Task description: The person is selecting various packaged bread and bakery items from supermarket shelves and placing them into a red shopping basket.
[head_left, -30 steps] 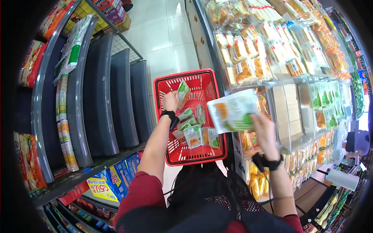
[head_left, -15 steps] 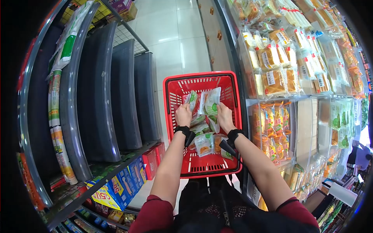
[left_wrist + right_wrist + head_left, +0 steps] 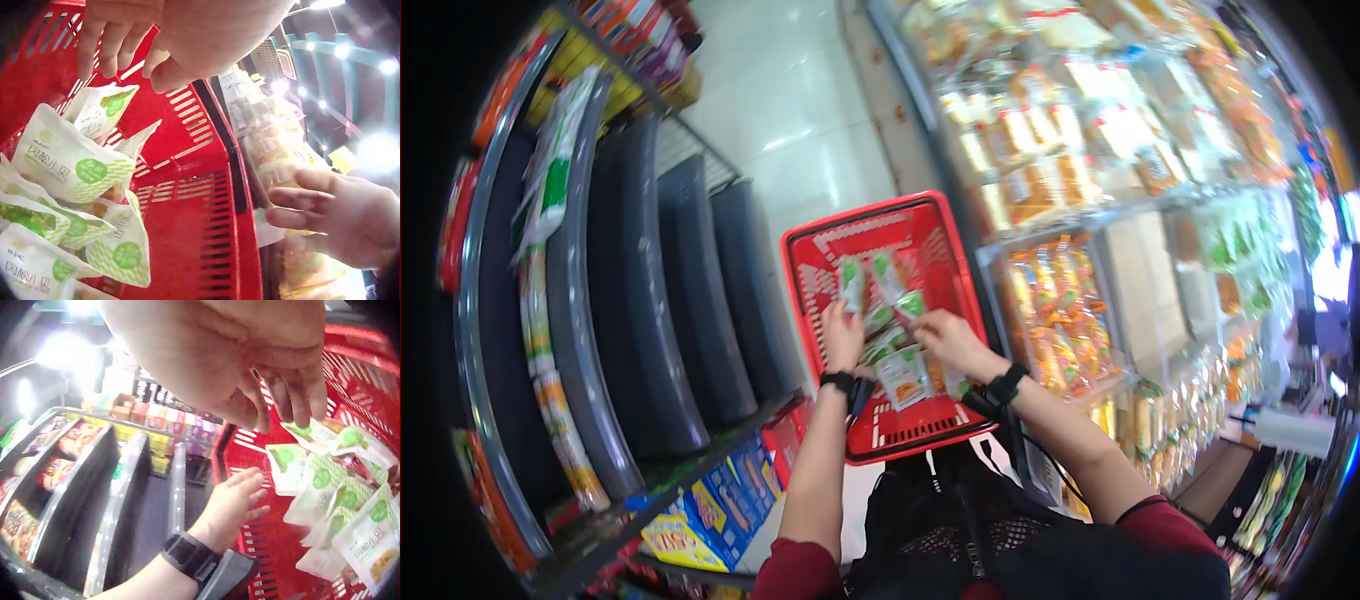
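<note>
Several white and green food packets (image 3: 905,378) with printed lettering lie in a red shopping basket (image 3: 955,235). Over the left part of the basket is my left hand (image 3: 841,338), its fingers loosely bent and holding nothing in the left wrist view. One packet (image 3: 106,112) stands just below those fingertips. My right hand (image 3: 952,342) hovers over the right side, near the basket's rim. In the right wrist view its fingers hang down above the packets (image 3: 312,434) with nothing between them. Both wrists wear black bands.
To the right, a display of clear bins (image 3: 1040,190) holds packaged bread and orange-wrapped snacks (image 3: 1055,310). Dark sloping shelves (image 3: 690,290) stand on the left. Blue and yellow boxes (image 3: 715,510) sit low at the left front. A tiled floor (image 3: 770,120) runs beyond the basket.
My right hand brought a packet from the right side into the basket and let go of it. The left hand also released a packet. Both hands have drawn back from the packets.
</note>
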A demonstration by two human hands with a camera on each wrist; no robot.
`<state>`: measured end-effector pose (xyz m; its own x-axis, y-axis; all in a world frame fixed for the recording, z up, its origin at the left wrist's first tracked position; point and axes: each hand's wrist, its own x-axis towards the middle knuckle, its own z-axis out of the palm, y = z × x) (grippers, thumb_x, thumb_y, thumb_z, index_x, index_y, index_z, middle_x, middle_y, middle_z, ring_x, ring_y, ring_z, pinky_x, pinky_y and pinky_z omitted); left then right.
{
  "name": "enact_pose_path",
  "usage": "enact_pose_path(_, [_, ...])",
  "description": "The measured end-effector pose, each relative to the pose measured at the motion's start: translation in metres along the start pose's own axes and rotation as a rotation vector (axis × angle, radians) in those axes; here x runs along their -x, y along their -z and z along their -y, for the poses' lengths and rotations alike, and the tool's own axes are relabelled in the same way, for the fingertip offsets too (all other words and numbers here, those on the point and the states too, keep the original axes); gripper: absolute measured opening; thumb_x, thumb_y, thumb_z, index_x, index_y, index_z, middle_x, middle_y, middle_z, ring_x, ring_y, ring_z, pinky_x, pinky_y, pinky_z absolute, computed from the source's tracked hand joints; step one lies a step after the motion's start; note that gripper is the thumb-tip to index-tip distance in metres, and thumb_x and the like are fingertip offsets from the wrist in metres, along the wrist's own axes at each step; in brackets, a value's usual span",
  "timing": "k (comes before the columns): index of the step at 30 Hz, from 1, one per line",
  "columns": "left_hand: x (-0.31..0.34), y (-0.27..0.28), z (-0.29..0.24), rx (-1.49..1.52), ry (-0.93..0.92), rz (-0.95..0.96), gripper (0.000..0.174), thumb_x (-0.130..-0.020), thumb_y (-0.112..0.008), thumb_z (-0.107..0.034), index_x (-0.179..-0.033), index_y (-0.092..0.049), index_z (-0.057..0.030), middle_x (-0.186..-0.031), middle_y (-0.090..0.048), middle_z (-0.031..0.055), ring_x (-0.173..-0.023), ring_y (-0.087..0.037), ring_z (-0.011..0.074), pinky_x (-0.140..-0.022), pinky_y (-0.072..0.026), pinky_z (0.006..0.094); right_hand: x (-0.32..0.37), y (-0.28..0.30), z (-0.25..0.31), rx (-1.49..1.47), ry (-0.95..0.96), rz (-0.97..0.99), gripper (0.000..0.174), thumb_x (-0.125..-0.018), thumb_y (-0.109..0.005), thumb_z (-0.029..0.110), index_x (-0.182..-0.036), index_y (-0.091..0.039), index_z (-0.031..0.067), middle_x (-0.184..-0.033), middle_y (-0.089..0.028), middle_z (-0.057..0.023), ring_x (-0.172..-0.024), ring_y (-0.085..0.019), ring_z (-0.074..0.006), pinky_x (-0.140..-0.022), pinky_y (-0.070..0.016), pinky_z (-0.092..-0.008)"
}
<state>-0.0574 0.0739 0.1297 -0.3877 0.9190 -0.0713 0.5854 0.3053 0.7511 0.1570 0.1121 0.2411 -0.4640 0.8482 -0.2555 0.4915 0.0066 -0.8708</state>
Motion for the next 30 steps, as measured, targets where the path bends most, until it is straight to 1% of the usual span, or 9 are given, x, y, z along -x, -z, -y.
enact_pose_path(5, [0.023, 0.001, -0.012, 0.138, -0.047, 0.082, 0.029, -0.084, -0.061, -0.012, -0.111, -0.059, -0.0024, -0.110, -0.056, 0.0180, -0.105, -0.054, 0.0325, -0.091, -0.0438, 0.0399, 0.081, 0.138, 0.070, 0.108, 0.112, -0.192, 0.019, -0.089, -0.059, 0.013, -0.105, -0.063, 0.0033, -0.098, -0.065, -0.0136, -0.089, -0.064, -0.0248, -0.078, -0.0505, -0.0334])
enact_pose_path(8, [0.054, 0.009, -0.029, 0.165, -0.031, 0.123, 0.023, -0.085, -0.061, -0.012, -0.107, -0.060, -0.0033, -0.100, -0.059, 0.0142, -0.086, -0.062, 0.0248, -0.078, -0.0484, 0.0359, 0.123, 0.239, 0.065, 0.281, 0.089, -0.624, 0.021, -0.089, -0.058, 0.009, -0.109, -0.062, 0.0058, -0.093, -0.066, -0.0096, -0.081, -0.062, -0.0174, -0.072, -0.0501, -0.0305])
enact_pose_path(9, [0.058, 0.007, -0.030, 0.168, -0.049, 0.155, 0.022, -0.086, -0.061, -0.013, -0.106, -0.062, -0.0036, -0.098, -0.061, 0.0138, -0.084, -0.063, 0.0248, -0.078, -0.0489, 0.0361, 0.133, 0.281, 0.055, 0.427, 0.099, -0.793, 0.024, -0.085, -0.061, 0.007, -0.109, -0.062, 0.0056, -0.093, -0.066, -0.0123, -0.077, -0.063, -0.0227, -0.071, -0.0516, -0.0328])
enact_pose_path(12, [0.082, 0.015, -0.045, 0.201, -0.060, 0.197, 0.021, -0.086, -0.060, -0.012, -0.106, -0.063, -0.0040, -0.096, -0.065, 0.0136, -0.085, -0.065, 0.0239, -0.076, -0.0507, 0.0338, 0.152, 0.389, 0.015, 0.721, 0.095, -1.153, 0.026, -0.084, -0.063, 0.014, -0.107, -0.058, 0.0017, -0.103, -0.064, -0.0182, -0.097, -0.059, -0.0347, -0.084, -0.0472, -0.0397])
enact_pose_path(15, [0.098, 0.018, -0.060, 0.226, -0.048, 0.197, 0.022, -0.086, -0.060, -0.012, -0.106, -0.063, -0.0034, -0.097, -0.067, 0.0129, -0.087, -0.067, 0.0214, -0.076, -0.0518, 0.0312, 0.156, 0.450, -0.009, 0.787, -0.004, -1.143, 0.037, -0.084, -0.063, 0.020, -0.115, -0.053, 0.0021, -0.113, -0.058, -0.0237, -0.101, -0.056, -0.0380, -0.088, -0.0452, -0.0427])
enact_pose_path(19, [0.111, 0.032, -0.104, 0.226, 0.031, 0.234, 0.022, -0.087, -0.059, -0.011, -0.107, -0.062, -0.0019, -0.098, -0.068, 0.0111, -0.087, -0.067, 0.0187, -0.078, -0.0519, 0.0308, 0.128, 0.486, -0.055, 0.825, -0.144, -1.070, 0.035, -0.084, -0.062, 0.025, -0.108, -0.057, 0.0010, -0.105, -0.061, -0.0244, -0.097, -0.058, -0.0389, -0.085, -0.0469, -0.0445])
enact_pose_path(21, [0.112, 0.037, -0.126, 0.197, 0.039, 0.286, 0.024, -0.088, -0.058, -0.009, -0.109, -0.062, 0.0000, -0.101, -0.068, 0.0100, -0.092, -0.065, 0.0159, -0.082, -0.0500, 0.0287, 0.123, 0.491, -0.059, 0.796, -0.405, -0.906, 0.031, -0.083, -0.061, 0.028, -0.099, -0.061, 0.0012, -0.092, -0.064, -0.0234, -0.090, -0.061, -0.0397, -0.082, -0.0486, -0.0463])
enact_pose_path(26, [0.118, 0.040, -0.162, 0.207, -0.015, 0.289, 0.020, -0.088, -0.058, -0.007, -0.107, -0.061, -0.0014, -0.100, -0.067, 0.0101, -0.089, -0.066, 0.0176, -0.079, -0.0516, 0.0297, 0.143, 0.497, -0.038, 1.023, -0.074, -1.143, 0.014, -0.087, -0.055, 0.018, -0.083, -0.056, 0.0048, -0.077, -0.063, -0.0191, -0.071, -0.062, -0.0377, -0.063, -0.0490, -0.0463])
enact_pose_path(30, [0.121, 0.051, -0.222, 0.253, -0.102, 0.385, 0.025, -0.088, -0.059, -0.008, -0.111, -0.060, 0.0001, -0.103, -0.067, 0.0103, -0.093, -0.065, 0.0164, -0.083, -0.0502, 0.0288, 0.203, 0.462, 0.071, 1.011, 0.125, -1.124, 0.009, -0.087, -0.055, 0.014, -0.085, -0.057, 0.0052, -0.083, -0.063, -0.0157, -0.074, -0.062, -0.0344, -0.062, -0.0496, -0.0420])
